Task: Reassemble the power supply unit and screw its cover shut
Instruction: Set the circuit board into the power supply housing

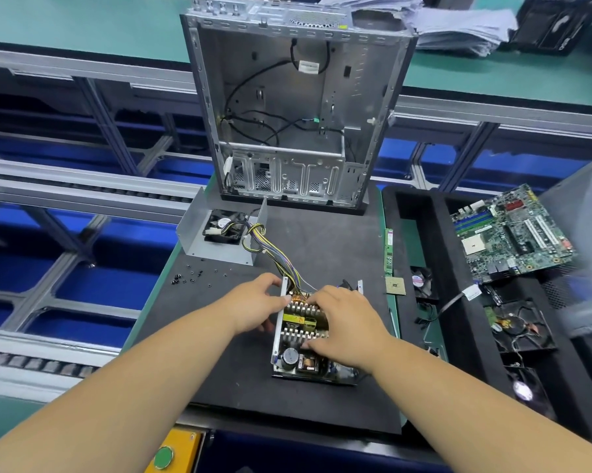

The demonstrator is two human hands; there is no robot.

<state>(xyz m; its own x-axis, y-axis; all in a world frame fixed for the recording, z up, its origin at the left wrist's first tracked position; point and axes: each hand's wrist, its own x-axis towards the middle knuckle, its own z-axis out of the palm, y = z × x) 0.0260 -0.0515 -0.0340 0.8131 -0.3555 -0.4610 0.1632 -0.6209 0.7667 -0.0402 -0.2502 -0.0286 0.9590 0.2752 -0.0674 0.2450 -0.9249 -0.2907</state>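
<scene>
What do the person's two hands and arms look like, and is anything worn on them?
Both the left hand and the right hand are bare, without gloves, rings or a watch. Both forearms are bare as far as the picture's lower edge; no sleeve or wrist strap shows.

We counted two hands (253, 307), one open power supply unit (299, 346), one detached cover (199, 233), one computer case (287, 107), one motherboard (512, 233), and about a dozen loose screws (192, 276).
</scene>
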